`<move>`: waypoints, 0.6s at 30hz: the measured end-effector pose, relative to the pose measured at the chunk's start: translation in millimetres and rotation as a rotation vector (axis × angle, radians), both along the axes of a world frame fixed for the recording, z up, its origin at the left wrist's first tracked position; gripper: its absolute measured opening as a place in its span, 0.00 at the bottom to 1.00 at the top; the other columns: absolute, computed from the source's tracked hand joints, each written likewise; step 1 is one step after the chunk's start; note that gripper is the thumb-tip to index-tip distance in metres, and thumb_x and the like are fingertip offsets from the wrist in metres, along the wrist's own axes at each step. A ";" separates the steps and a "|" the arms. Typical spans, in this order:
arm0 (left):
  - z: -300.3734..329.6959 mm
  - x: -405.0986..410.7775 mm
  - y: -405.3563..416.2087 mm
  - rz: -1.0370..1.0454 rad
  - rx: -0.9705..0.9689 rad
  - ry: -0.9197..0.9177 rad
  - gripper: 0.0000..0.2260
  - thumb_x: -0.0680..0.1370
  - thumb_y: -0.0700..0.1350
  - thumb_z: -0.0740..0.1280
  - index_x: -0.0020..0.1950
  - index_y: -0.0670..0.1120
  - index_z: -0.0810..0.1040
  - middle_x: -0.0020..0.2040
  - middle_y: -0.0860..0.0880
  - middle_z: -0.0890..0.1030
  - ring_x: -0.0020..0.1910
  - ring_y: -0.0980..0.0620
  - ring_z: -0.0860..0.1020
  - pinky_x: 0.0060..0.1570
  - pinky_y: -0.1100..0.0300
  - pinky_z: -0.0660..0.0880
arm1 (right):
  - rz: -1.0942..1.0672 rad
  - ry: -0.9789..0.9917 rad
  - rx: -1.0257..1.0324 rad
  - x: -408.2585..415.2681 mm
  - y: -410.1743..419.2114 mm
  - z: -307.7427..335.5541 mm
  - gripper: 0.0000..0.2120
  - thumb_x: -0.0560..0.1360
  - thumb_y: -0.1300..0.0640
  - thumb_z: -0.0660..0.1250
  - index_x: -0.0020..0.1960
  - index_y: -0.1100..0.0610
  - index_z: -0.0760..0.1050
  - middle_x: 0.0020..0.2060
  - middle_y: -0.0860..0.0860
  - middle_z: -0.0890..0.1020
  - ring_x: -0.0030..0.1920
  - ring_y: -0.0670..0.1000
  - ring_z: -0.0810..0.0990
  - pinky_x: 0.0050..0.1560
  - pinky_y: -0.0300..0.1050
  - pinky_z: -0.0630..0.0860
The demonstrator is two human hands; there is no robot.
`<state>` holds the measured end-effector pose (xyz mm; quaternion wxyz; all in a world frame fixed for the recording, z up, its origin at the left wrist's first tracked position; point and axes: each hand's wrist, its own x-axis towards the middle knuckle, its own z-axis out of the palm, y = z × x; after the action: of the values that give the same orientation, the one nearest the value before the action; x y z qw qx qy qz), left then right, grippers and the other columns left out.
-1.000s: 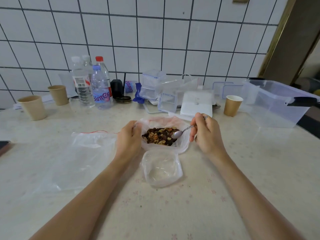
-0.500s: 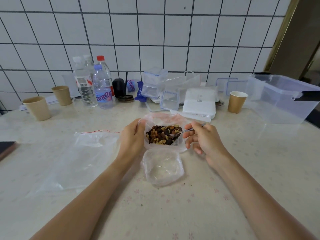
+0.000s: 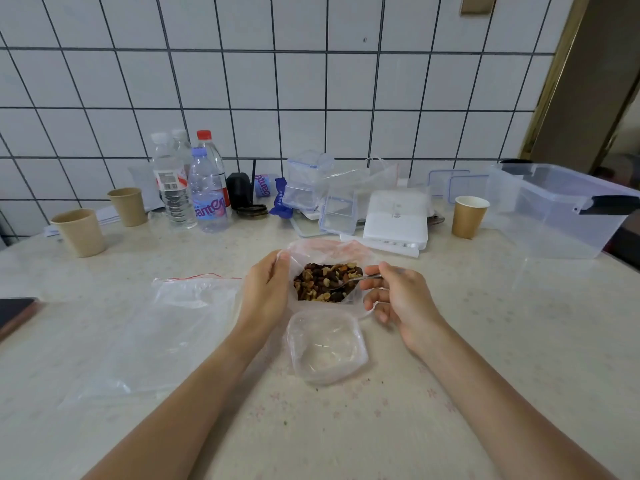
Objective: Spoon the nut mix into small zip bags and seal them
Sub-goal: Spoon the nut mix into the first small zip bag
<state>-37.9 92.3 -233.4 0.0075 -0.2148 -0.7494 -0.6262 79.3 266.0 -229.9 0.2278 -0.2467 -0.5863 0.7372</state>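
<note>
The brown and tan nut mix (image 3: 327,282) is sitting inside a clear open plastic bag (image 3: 329,251) on the pale speckled bench (image 3: 485,341), right in front of you. Your left hand (image 3: 265,292) is gripping the bag's left edge, fingers curled around the plastic, holding the mouth open. Your right hand (image 3: 398,299) is pinching the handle of a small metal spoon (image 3: 356,280), whose bowl is dipping into the mix near the bag's right side. Just below the bag, touching its near edge, a small clear zip bag (image 3: 327,346) is lying puffed open on the bench, and it is looking almost empty. To your left, a large flat clear zip bag with a red seal strip (image 3: 156,330) is lying beside your forearm. At the far left edge a dark phone (image 3: 15,311) is resting. Toward the tiled wall, plastic water bottles (image 3: 190,188), three tan paper cups (image 3: 81,232), clear snap-lid containers (image 3: 311,181), a white box (image 3: 396,216) and a big clear storage tub (image 3: 557,213) are standing well apart from your hands.
</note>
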 end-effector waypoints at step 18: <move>19.7 -7.4 -18.2 -0.009 -0.247 0.041 0.21 0.83 0.53 0.67 0.76 0.52 0.72 0.72 0.53 0.76 0.69 0.53 0.74 0.63 0.60 0.71 | 0.055 0.071 -0.027 5.3 -4.1 12.5 0.15 0.86 0.55 0.59 0.53 0.62 0.80 0.36 0.56 0.84 0.27 0.52 0.78 0.23 0.41 0.63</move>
<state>-45.3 74.1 -213.7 -0.0064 -0.2303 -0.8195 -0.5247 84.6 261.9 -217.5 0.2246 -0.2073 -0.5744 0.7594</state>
